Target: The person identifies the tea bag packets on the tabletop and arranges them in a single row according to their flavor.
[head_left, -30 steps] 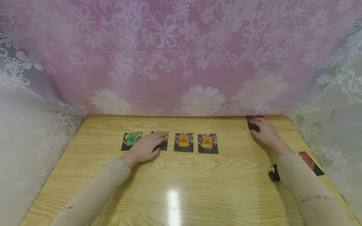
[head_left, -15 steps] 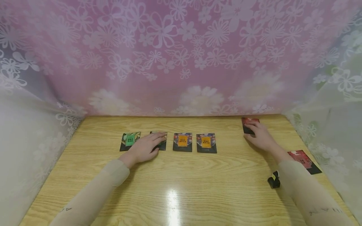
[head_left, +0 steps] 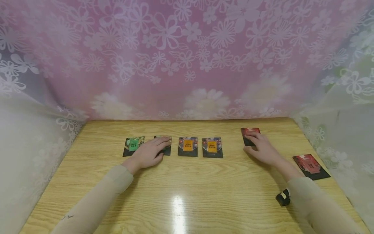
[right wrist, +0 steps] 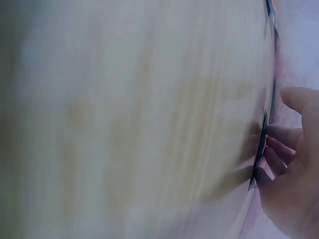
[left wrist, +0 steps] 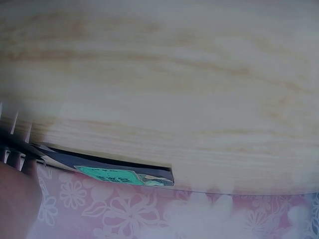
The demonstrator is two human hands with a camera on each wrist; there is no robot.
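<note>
My right hand (head_left: pixel 264 151) lies over a red and black packet (head_left: pixel 250 130), its fingertips touching the packet's face. In the right wrist view the fingers (right wrist: pixel 281 134) meet the thin packet (right wrist: pixel 260 144), seen edge-on at the table surface. Farther left, my left hand (head_left: pixel 147 152) rests on a dark packet (head_left: pixel 167 151) and covers much of it. Beside that hand lies a packet with a green label (head_left: pixel 133 145). Two packets with orange labels, one (head_left: pixel 188 147) left of the other (head_left: pixel 212 147), continue the row to the right.
A second red packet (head_left: pixel 311 166) lies slanted near the table's right edge. Close to my right sleeve sits a small black object (head_left: pixel 282 197), partly covered by the sleeve. A floral curtain (head_left: pixel 190 65) hangs along the wooden table's (head_left: pixel 204 195) back edge and sides.
My right hand has moved the red packet left and toward me from the back edge. The small black object has shifted toward me beside the sleeve. My left hand stays on its packet.
</note>
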